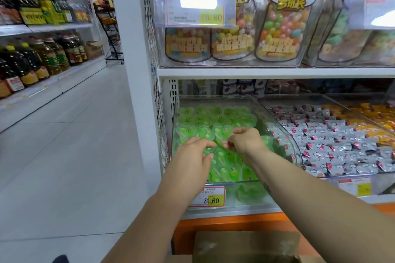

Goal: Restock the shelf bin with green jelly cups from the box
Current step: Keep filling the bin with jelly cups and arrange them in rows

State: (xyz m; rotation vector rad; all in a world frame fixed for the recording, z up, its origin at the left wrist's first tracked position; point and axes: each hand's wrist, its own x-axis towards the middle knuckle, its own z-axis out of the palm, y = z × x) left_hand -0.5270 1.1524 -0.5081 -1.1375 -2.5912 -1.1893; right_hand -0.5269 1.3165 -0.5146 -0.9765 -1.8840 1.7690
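Observation:
A clear plastic shelf bin [277, 130] on the lower shelf holds several green heart-shaped jelly cups [205, 119]. Both hands reach into the bin over the cups. My left hand [192, 153] pinches the edge of a green jelly cup [208, 149] between thumb and fingers. My right hand [245, 141] has curled fingers pinching another green cup [222, 134] beside it. The brown cardboard box [245, 245] sits low in front of the shelf, at the bottom of the view; its inside is hidden.
A price tag reading 8.60 [207, 197] hangs on the bin's front. To the right, a bin of grey wrapped candies [333, 141] and an orange-wrapped lot [376, 117]. Candy bags [282, 28] fill the upper shelf. An aisle floor [74, 145] and oil bottles [42, 57] lie left.

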